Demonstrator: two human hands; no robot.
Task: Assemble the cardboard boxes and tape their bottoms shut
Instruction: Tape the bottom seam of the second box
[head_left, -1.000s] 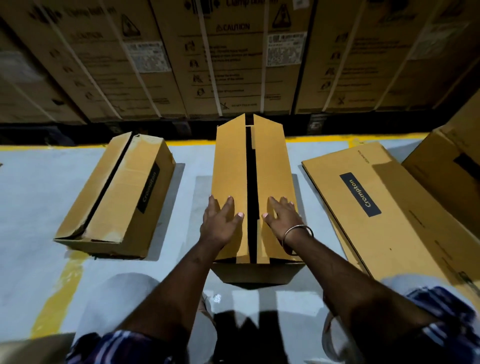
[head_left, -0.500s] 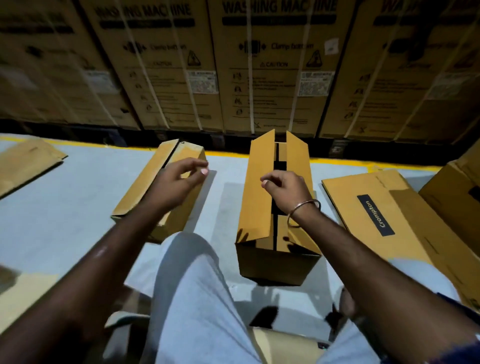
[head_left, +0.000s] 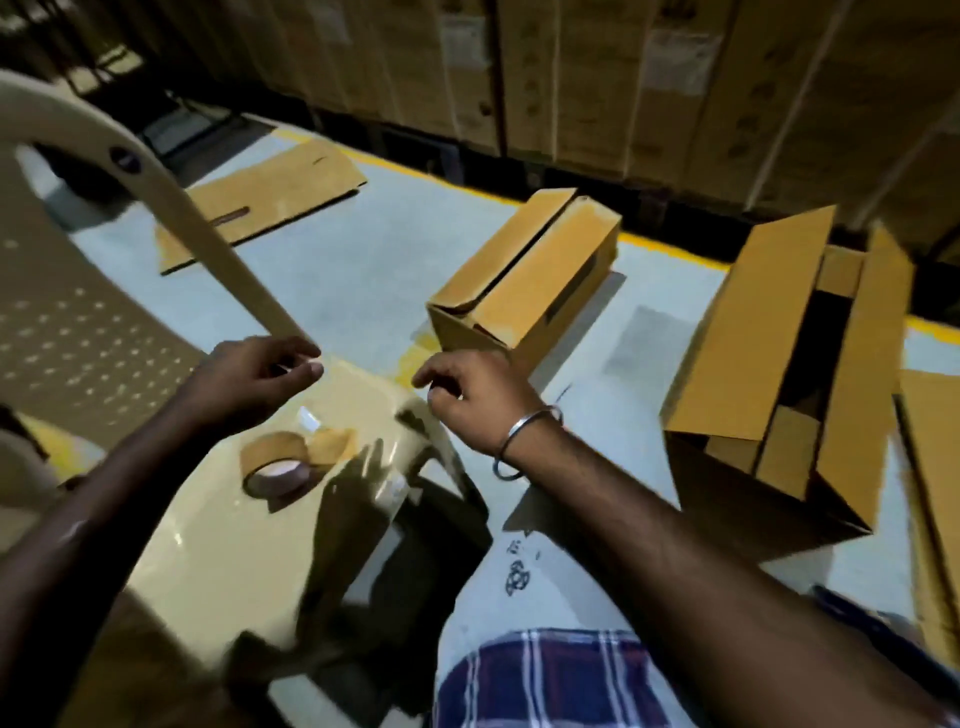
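Observation:
A roll of brown tape (head_left: 275, 460) lies on the seat of a beige plastic chair (head_left: 208, 545) at my left. My left hand (head_left: 254, 382) hovers just above the roll with fingers loosely curled and holds nothing. My right hand (head_left: 467, 397), with a metal bangle on the wrist, hangs over the chair's front edge, loosely curled and empty. To the right a cardboard box (head_left: 769, 332) stands on the floor with its long flaps sprung up and a dark gap between them. A second box (head_left: 545, 296) lies further back, its flaps folded.
The chair's armrest (head_left: 228, 260) slants across the left, just beyond my left hand. A flattened carton (head_left: 270, 197) lies on the grey floor behind it, and more flat cardboard (head_left: 935, 441) at the right edge. Tall stacked cartons (head_left: 571, 78) wall off the back beyond a yellow line.
Both hands left the box flaps, which sprang up. My view swung left to the chair, and both hands moved over its seat near the tape roll.

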